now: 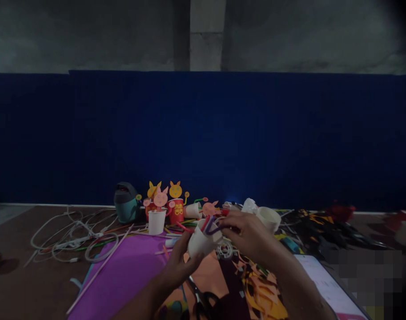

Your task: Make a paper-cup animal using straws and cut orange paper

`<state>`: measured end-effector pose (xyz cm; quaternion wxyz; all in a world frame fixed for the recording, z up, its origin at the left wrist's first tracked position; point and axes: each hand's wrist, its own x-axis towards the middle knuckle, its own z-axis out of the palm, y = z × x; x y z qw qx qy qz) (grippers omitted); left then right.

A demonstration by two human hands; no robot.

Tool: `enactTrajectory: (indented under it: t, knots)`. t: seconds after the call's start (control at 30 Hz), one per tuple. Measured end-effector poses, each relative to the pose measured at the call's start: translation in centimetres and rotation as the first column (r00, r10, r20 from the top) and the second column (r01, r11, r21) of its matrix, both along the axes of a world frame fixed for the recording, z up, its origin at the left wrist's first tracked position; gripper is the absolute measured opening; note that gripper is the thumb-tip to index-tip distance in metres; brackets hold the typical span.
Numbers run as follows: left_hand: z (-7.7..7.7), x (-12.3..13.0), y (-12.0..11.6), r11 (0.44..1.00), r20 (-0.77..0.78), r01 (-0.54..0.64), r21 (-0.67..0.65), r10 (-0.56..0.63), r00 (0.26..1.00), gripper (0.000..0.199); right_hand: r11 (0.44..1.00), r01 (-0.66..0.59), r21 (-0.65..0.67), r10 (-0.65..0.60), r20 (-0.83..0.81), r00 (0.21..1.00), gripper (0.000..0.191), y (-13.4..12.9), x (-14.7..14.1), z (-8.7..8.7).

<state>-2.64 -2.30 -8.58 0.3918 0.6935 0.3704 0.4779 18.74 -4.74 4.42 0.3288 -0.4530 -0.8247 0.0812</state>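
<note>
White cup (pixel 200 243) tilted in the left hand's fingers (pixel 193 263).

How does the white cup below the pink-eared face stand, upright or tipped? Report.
Upright: the white cup has its wider rim on top.

So the big flat paper sheet (pixel 122 271) is bright purple, the upright red paper cup (pixel 176 211) has a gold double-character pattern, and the rounded plastic speaker-like thing (pixel 126 204) is teal and dark grey.
</note>
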Motion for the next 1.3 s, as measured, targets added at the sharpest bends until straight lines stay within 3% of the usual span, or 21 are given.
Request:
enactTrajectory:
  t: [0.1, 0.23, 0.3, 0.4, 0.5, 0.6, 0.77, 0.97, 1.17, 1.3]
  knots:
    - [-0.1, -0.3, 0.1, 1.000, -0.023, 0.022, -0.018, -0.022, 0.999, 0.050, 0.979, -0.092, -0.180, 0.039, -0.282, 0.959, 0.018, 0.8, -0.2, -0.5]
    - [-0.1, -0.5, 0.1, 0.996, 0.068, 0.041, -0.078, -0.035, 0.997, 0.064, 0.884, -0.238, -0.403, -0.025, -0.550, 0.835, 0.012, 2.3, -0.5, -1.9]
    - [-0.2, -0.6, 0.2, 0.995, 0.090, 0.031, -0.095, -0.023, 0.996, 0.067, 0.858, -0.279, -0.431, -0.047, -0.606, 0.794, 0.011, 2.7, -0.7, -2.3]
    - [-0.2, -0.8, 0.3, 0.995, 0.072, 0.022, -0.102, -0.015, 0.997, 0.066, 0.884, -0.293, -0.365, -0.018, -0.652, 0.758, 0.012, 2.5, -1.1, -2.2]
    - [-0.3, -0.9, 0.3, 0.995, 0.054, 0.043, -0.090, -0.039, 0.998, 0.066, 0.894, -0.317, -0.317, 0.036, -0.655, 0.755, 0.013, 1.9, -1.5, -1.9]
    - [-0.3, -1.0, 0.2, 0.995, 0.076, 0.026, -0.092, -0.019, 0.997, 0.066, 0.877, -0.329, -0.351, 0.033, -0.639, 0.769, 0.013, 1.8, -1.8, -2.0]
    - [-0.1, -0.8, -0.2, 0.984, 0.156, -0.019, -0.177, 0.047, 0.987, 0.071, 0.866, -0.359, -0.347, 0.078, -0.616, 0.784, 0.014, 2.1, -1.7, -2.5]
    - [0.4, -0.2, -0.5, 0.984, 0.221, -0.030, -0.175, 0.069, 0.973, 0.065, 0.934, -0.263, -0.242, 0.135, -0.440, 0.888, 0.021, 1.7, -1.7, -1.6]
    - [0.1, 0.0, 0.1, 0.984, 0.291, 0.023, -0.177, 0.030, 0.956, 0.059, 0.947, -0.301, -0.111, 0.245, -0.355, 0.902, 0.020, 1.6, -1.9, -1.2]
    - [-0.5, -0.1, 0.4, 0.981, 0.333, 0.039, -0.191, 0.027, 0.942, 0.063, 0.947, -0.320, -0.043, 0.278, -0.393, 0.877, 0.024, 1.5, -2.3, -1.3]
